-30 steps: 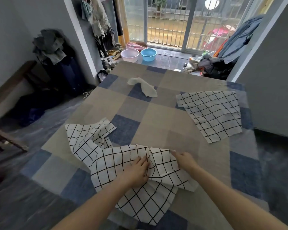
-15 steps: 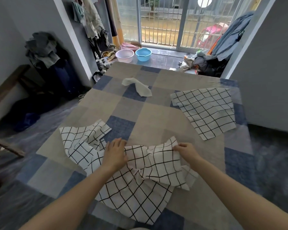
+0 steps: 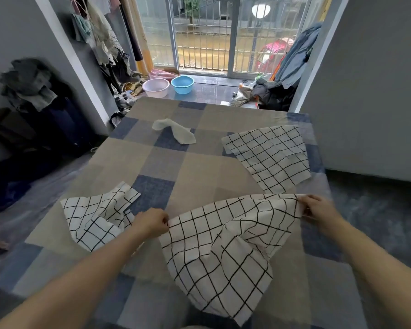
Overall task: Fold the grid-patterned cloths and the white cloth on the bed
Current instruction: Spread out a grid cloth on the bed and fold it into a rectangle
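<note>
I hold a grid-patterned cloth point(image 3: 223, 248) lifted over the near part of the bed point(image 3: 195, 176). My left hand point(image 3: 152, 220) pinches its left top corner and my right hand point(image 3: 318, 208) pinches its right top corner, so its top edge is stretched and the rest hangs crumpled. A second grid cloth point(image 3: 97, 217) lies bunched on the bed to the left. A third grid cloth point(image 3: 268, 155) lies flat at the right. The small white cloth point(image 3: 176, 131) lies crumpled near the far end.
The bed has a beige and blue checked cover. Two basins, pink point(image 3: 156, 87) and blue point(image 3: 182, 84), stand on the floor beyond it by the barred glass door. Clothes piles point(image 3: 271, 93) sit at the right, hanging clothes point(image 3: 100, 43) at the left, grey walls on both sides.
My hands have moved apart, taken the cloth's top corners and raised it off the bed, pulling it to the right, away from the bunched cloth. Earlier it lay crumpled under both hands.
</note>
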{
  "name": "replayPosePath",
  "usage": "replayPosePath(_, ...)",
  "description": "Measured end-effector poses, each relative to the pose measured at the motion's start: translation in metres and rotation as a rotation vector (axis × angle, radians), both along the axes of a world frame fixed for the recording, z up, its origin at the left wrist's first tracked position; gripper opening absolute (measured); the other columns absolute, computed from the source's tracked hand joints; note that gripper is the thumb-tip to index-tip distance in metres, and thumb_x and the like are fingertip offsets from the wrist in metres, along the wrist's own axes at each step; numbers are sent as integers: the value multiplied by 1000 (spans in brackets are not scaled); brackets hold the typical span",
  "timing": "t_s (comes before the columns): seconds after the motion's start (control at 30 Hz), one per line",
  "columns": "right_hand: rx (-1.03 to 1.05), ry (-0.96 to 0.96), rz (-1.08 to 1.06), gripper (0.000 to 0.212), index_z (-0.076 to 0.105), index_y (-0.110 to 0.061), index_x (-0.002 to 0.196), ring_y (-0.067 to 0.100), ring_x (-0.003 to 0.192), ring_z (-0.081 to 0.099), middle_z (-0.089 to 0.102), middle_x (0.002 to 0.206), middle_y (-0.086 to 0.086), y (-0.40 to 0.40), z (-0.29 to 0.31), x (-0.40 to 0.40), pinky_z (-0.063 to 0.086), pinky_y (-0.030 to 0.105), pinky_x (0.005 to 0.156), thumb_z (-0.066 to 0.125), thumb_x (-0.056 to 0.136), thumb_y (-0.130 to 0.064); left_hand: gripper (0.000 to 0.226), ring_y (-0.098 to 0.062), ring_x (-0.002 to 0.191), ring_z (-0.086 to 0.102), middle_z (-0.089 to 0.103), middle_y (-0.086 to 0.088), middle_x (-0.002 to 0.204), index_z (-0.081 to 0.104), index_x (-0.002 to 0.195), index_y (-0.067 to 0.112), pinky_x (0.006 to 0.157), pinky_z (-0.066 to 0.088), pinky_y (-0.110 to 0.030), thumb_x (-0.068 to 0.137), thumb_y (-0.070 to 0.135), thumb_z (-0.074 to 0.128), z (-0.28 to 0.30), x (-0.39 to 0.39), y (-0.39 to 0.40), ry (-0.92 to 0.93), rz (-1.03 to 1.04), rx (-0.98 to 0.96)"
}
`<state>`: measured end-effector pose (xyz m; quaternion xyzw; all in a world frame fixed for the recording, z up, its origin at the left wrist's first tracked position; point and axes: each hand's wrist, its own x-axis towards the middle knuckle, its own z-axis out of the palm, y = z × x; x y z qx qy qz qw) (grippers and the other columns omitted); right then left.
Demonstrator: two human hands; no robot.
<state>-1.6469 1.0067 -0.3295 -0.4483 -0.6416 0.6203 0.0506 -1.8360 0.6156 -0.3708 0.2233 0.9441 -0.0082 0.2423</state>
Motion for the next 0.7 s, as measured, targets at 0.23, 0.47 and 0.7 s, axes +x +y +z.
replayPosePath(0.23, 31, -18, 1, 7, 65, -8, 94, 21, 76, 56, 62, 90, 13, 37, 42, 6, 47, 29, 62, 60, 90, -10, 18, -28, 86, 60, 65, -10, 87, 53, 75, 20, 66, 41, -32, 92, 15, 52, 46, -41, 34, -28, 121, 388)
replayPosePath(0.47, 295, 59, 23, 5, 64, -11, 83, 14, 56, 49, 58, 75, 7, 81, 106, -12, 38, 23, 45, 69, 84, -11, 12, -22, 81, 63, 70, -2, 84, 74, 89, 20, 72, 45, -32, 91, 26, 64, 147, -89, 69, 287, 114, 682)
replayPosePath(0.7, 229, 367, -212, 6, 59, -18, 91, 5, 37, 50, 54, 51, -1, 82, 170, -8, 40, 16, 38, 63, 89, -13, 21, -4, 85, 59, 72, 1, 99, 74, 108, 17, 69, 33, 0, 90, 25, 67, 223, -93, 88, 602, 81, 1095)
